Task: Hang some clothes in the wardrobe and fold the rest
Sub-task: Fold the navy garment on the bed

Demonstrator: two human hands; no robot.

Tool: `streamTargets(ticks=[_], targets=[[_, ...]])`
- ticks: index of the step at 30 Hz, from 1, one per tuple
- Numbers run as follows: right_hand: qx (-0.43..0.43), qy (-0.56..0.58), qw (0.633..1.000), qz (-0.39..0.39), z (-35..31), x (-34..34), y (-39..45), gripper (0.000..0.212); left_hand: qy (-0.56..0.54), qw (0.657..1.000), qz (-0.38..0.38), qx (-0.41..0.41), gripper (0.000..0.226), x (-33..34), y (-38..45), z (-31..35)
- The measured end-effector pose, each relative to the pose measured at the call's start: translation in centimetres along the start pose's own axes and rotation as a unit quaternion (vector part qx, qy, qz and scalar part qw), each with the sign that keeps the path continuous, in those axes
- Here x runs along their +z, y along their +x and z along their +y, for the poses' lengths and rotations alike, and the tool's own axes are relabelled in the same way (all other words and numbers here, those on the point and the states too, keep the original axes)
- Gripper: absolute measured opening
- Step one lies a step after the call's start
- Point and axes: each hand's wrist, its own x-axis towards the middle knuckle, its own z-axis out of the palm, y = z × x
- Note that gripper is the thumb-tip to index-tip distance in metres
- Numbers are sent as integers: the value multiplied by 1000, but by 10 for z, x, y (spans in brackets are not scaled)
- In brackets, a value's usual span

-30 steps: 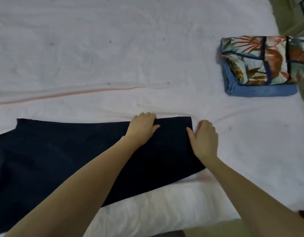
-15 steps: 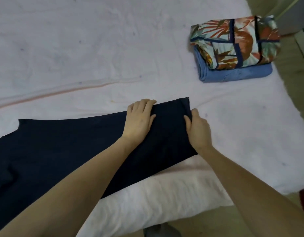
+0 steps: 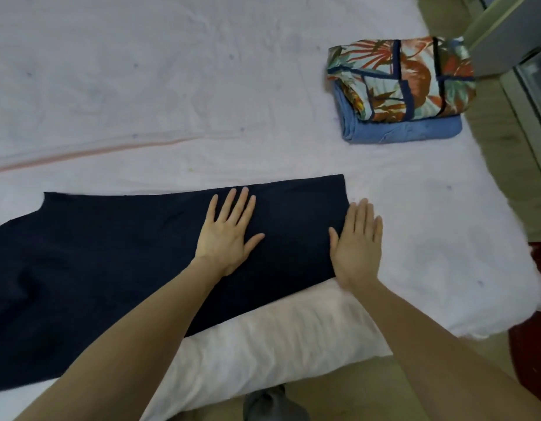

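Long dark navy cloth garment (image 3: 126, 262) flat along near edge of white-sheeted bed (image 3: 172, 86), left hand (image 3: 229, 232) pressing it, fingers straight and spread, right hand (image 3: 358, 241) flat on its right end, fingers straight, floral-print folded fabric (image 3: 400, 77) stacked on folded blue cloth (image 3: 400, 132) near far right edge, no readable writing.

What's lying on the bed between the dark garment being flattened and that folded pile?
Nothing: in the head view only bare white bedsheet separates the dark navy garment from the folded clothes pile.

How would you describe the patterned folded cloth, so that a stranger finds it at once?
Look at the white bed, toward its far right corner. A small stack lies there: the leaf-print cloth sits on a folded blue garment. Only it has orange and green leaves with dark stripes.
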Motion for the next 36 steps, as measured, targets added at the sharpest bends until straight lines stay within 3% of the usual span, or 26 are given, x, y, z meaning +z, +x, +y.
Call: streamTargets(ticks=[1,4,10,14,18,22,24,28,31,34,36], targets=[[-19,1,1000,14,-8,-7,-4,62,-10,1000,-5,-13,74,-3,-3,-4],[-211,24,976,36,-75,-29,-30,54,-84,994,-1,-73,69,-10,-40,-39],[-414,132,899,-58,-260,-55,-89,25,-196,950,104,-219,49,5,-160,-160],[-469,137,868,-90,-363,-56,-117,26,-255,879,188,-357,41,31,-245,-255],[-494,149,848,-117,-474,-55,-157,25,-335,757,208,-521,41,72,-337,-346],[-496,137,851,-106,-547,-52,-176,26,-427,684,173,-566,48,106,-385,-382],[-499,127,849,-122,-583,-51,-184,28,-485,666,146,-548,47,122,-397,-392],[-535,81,829,-142,-652,-47,-194,43,-518,691,156,-479,36,130,-395,-412],[-495,67,856,-135,-689,-41,-207,49,-514,724,173,-427,30,125,-391,-419],[-427,44,892,-138,-712,-33,-215,55,-438,780,226,-386,14,121,-396,-413],[-402,74,900,-148,-719,-29,-209,40,-422,804,242,-342,11,118,-401,-405]])
